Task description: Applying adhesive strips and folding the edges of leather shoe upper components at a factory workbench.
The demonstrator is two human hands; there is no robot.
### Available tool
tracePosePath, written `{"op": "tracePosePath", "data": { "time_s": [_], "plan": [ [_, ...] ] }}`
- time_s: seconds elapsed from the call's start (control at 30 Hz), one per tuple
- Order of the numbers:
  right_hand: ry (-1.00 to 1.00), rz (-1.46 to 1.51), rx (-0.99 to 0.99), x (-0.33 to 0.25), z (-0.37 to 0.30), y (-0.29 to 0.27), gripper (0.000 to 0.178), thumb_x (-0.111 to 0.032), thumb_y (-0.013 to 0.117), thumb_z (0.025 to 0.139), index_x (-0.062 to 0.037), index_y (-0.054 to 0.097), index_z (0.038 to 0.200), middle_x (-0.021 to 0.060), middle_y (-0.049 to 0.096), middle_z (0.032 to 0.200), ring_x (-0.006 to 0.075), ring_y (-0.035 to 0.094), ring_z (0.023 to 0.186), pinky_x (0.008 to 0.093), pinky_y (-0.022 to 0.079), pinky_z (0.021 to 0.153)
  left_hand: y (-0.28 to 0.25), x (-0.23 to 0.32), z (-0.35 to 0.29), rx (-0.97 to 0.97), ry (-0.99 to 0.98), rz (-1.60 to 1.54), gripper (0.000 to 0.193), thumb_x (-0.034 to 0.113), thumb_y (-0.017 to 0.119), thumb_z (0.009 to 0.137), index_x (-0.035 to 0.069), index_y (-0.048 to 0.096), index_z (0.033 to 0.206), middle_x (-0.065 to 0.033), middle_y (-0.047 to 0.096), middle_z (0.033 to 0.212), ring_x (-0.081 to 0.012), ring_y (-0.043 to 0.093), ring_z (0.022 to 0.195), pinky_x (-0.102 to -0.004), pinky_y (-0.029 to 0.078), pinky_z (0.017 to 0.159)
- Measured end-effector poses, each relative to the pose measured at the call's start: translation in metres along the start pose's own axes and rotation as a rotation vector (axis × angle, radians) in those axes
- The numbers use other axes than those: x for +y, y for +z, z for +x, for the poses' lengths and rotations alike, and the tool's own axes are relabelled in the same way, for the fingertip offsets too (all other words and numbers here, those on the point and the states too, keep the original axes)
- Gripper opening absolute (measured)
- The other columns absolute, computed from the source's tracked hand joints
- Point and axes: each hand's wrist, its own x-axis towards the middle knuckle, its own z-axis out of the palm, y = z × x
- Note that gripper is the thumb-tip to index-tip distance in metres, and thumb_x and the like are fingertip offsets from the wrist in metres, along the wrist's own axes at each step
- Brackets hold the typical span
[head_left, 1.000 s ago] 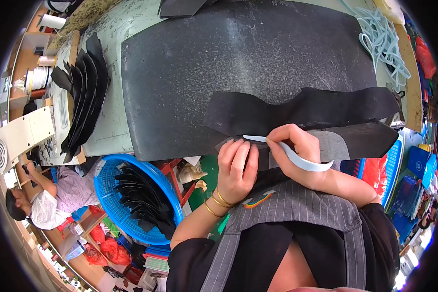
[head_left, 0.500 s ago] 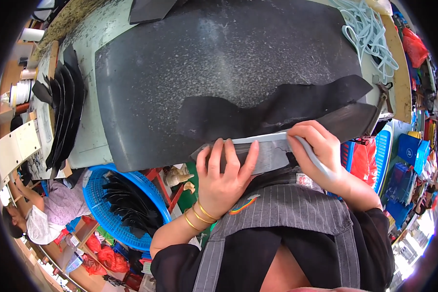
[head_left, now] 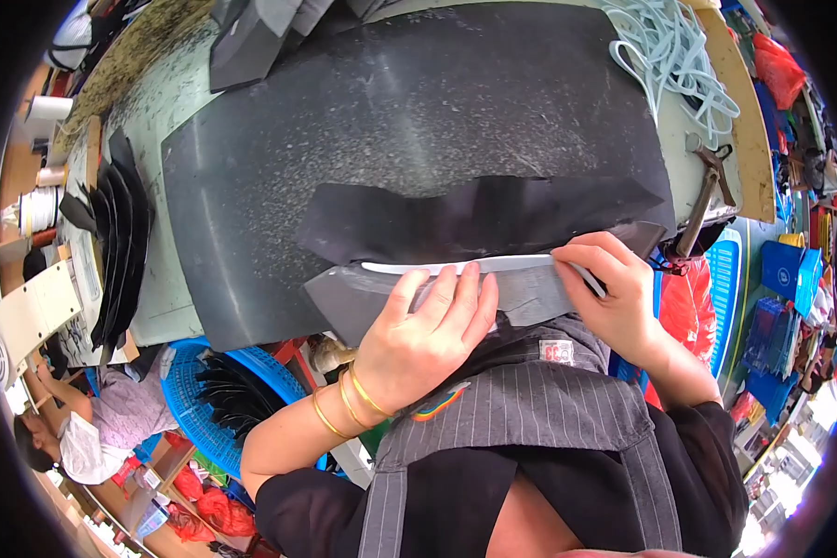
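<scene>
A narrow white strip point(head_left: 409, 267) runs along the fold between a black flexible sheet piece point(head_left: 474, 223) and its grey, dull face point(head_left: 344, 302), which lies nearer me. My left hand point(head_left: 428, 339) rests with its fingers stretched out over the grey face, fingertips just against the strip. Between thumb and fingers of my right hand point(head_left: 614, 293), the right part of the strip is pinched; its loose end curves under the palm and is partly hidden. Under the piece lies a big dark worn board point(head_left: 344, 121).
A hammer point(head_left: 707, 191) lies at the right table edge, below a heap of pale blue strip point(head_left: 679, 65). Black cut pieces point(head_left: 121, 242) stand at left; more fill a blue basket point(head_left: 191, 400). Grey pieces point(head_left: 251, 42) lie at the back. Another person point(head_left: 112, 409) sits at far left.
The black piece has straightened and shifted left. My left hand has moved down and slightly left, uncovering more of the strip along the fold. My right hand keeps its pinch.
</scene>
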Motion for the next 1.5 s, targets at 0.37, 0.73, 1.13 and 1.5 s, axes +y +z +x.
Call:
{"op": "tracePosePath", "data": {
  "time_s": [0.37,0.73,1.13,1.5],
  "plan": [
    [0.25,0.112,-0.057,0.011,0.007,0.002,0.012,-0.004,0.073,0.085,-0.0026,0.065,0.095,0.0102,0.062,0.082,0.0232,0.068,0.066,0.0314,0.055,0.06,0.013,0.049,0.045,0.006,-0.062,0.123,0.032,0.017,0.06,0.082,0.004,0.072,0.108,-0.0113,0.065,0.125,-0.0223,0.061,0.107,-0.0372,0.044,0.094],
    [0.322,0.215,0.132,0.037,-0.001,-0.013,0.013,-0.001,0.075,0.084,-0.0009,0.065,0.092,0.0068,0.064,0.079,0.011,0.06,0.059,0.0248,0.048,0.053,0.015,0.056,0.057,-0.128,-0.055,0.174,0.047,0.017,0.059,0.083,0.002,0.068,0.127,-0.01,0.064,0.124,-0.021,0.062,0.103,-0.0351,0.053,0.087],
    [0.189,-0.157,-0.337,0.039,0.086,-0.084,0.04,-0.023,0.09,0.07,-0.0032,0.057,0.083,0.0098,0.055,0.064,0.0259,0.053,0.057,0.0387,0.041,0.054,0.011,0.042,0.04,-0.011,-0.164,-0.114,0.034,0.009,0.064,0.079,-0.001,0.069,0.112,-0.0132,0.063,0.123,-0.0254,0.061,0.105,-0.0382,0.053,0.09],
    [-0.269,-0.452,-0.722,-0.028,0.139,0.017,0.053,-0.024,0.087,0.065,0.0016,0.056,0.099,0.0172,0.068,0.085,0.04,0.069,0.086,0.0492,0.055,0.073,-0.002,-0.033,-0.015,0.127,-0.158,-0.2,0.022,0.017,0.069,0.074,0.006,0.064,0.093,-0.0062,0.061,0.088,-0.0238,0.064,0.088,-0.034,0.055,0.076]
  ]
}}
